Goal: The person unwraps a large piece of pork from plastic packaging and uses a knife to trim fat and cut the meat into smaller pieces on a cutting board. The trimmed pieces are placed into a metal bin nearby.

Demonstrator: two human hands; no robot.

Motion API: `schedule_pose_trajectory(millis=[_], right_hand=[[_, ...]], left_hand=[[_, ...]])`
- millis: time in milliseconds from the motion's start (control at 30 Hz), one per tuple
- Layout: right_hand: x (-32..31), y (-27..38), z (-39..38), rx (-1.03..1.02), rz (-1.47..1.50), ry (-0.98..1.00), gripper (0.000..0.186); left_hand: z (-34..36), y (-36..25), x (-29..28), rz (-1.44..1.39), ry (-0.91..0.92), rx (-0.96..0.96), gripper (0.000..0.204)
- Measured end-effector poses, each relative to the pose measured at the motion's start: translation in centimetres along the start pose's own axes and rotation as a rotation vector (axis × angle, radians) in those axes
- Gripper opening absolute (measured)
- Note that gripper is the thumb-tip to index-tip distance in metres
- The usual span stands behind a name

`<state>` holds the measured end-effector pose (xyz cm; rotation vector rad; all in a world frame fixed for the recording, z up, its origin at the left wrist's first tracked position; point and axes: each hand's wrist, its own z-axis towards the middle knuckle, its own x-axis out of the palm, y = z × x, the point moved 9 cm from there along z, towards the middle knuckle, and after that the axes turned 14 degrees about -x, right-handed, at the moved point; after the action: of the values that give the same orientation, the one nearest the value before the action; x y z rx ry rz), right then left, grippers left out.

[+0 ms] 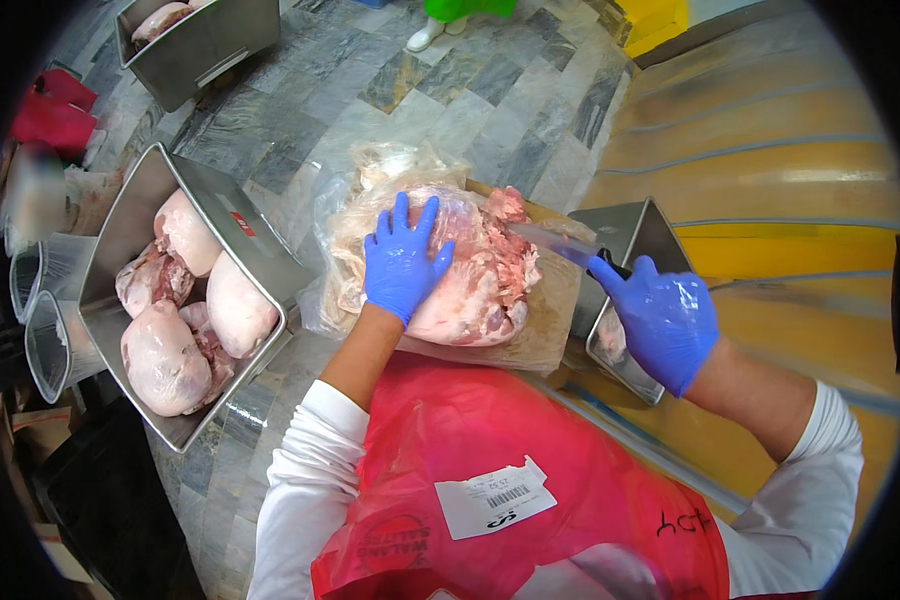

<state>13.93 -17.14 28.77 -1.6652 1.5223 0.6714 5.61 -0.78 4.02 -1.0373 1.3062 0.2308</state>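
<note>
From here I see the left hand [402, 260] laid flat on the meat [472, 305], fingers spread, gripping nothing. The right hand [675, 325] is clenched round the knife [562, 244], its blade pointing back toward the meat's ragged side; whether it touches, I can't tell. Under the left palm and the meat lies a brown surface [555, 330]. Left of that palm stands a tub [275, 250] of more pieces [240, 305].
</note>
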Motion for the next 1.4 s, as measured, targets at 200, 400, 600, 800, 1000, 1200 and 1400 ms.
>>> schedule_pose_trajectory(millis=[200, 400, 600, 800, 1000, 1200, 1400], right_hand=[[-2.2, 2.9, 6.3, -0.140, -0.228, 0.211, 0.042], [-2.5, -2.0, 11.4, -0.246, -0.159, 0.389, 0.029], [-1.2, -8.1, 12.8, -0.328, -0.065, 0.348, 0.036], [3.9, -12.5, 9.6, -0.229, 0.113, 0.244, 0.044], [14.9, -17.2, 3.0, -0.220, 0.421, 0.005, 0.053], [21.9, -18.1, 0.6, -0.203, 0.576, -0.142, 0.056], [28.6, -16.8, -1.1, -0.112, 0.716, -0.235, 0.056]], left_hand=[[0.0, 0.1, 0.2, -0.040, -0.002, 0.038, 0.072], [0.0, 0.3, -0.2, -0.066, 0.005, 0.044, 0.070], [0.5, 0.4, 0.1, -0.067, 0.078, 0.042, 0.069], [1.1, -0.1, 0.3, -0.022, 0.096, 0.066, 0.070], [2.4, -1.1, -0.2, -0.007, 0.091, 0.109, 0.068], [2.9, -1.9, 0.1, 0.047, 0.103, 0.096, 0.067], [3.5, -2.9, -0.3, 0.099, 0.099, 0.077, 0.067]])
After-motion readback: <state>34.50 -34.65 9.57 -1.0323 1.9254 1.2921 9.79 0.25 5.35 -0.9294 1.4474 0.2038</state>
